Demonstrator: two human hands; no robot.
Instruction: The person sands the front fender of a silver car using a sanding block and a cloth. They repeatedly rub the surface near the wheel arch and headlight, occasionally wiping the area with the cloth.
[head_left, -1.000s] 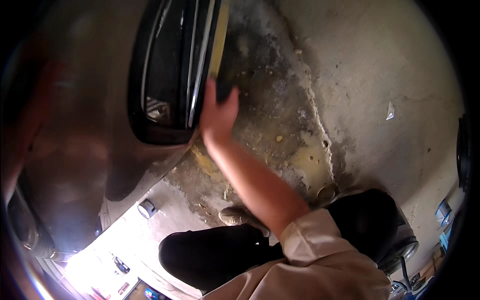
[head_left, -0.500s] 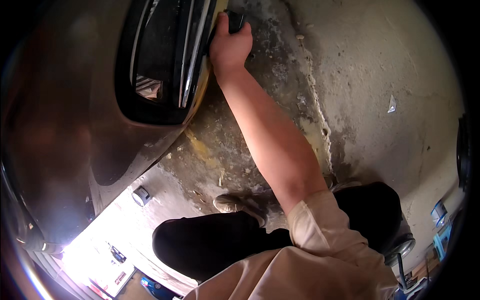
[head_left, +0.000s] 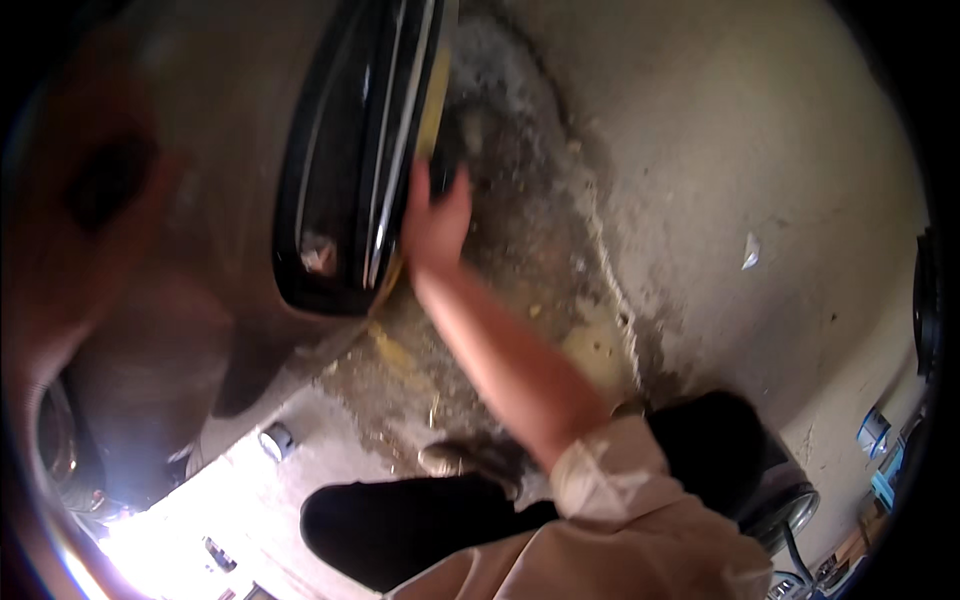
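Note:
My right hand (head_left: 437,225) reaches forward along the edge of a dark glossy car body (head_left: 240,270). Its fingers are round a small black block-like object (head_left: 449,170), partly hidden by the hand and blurred. Beside the hand are the car's black grille (head_left: 335,190) with bright chrome strips and a yellowish strip (head_left: 432,115) along the outer edge. At the far left, a dim, blurred hand-like shape with a dark spot shows over the car body. Whether it is my left hand or a reflection I cannot tell.
Below is a stained, cracked concrete floor (head_left: 690,190) with a small white scrap (head_left: 751,250). A short round can (head_left: 276,441) stands by the car, near a bright glare at lower left. My bent knees and a shoe are below; blue items (head_left: 874,433) lie at right.
My right hand has come nearer to me along the car's edge with the black object. The whole view has shifted, with the grille now lower. The dim shape at far left has become plainer.

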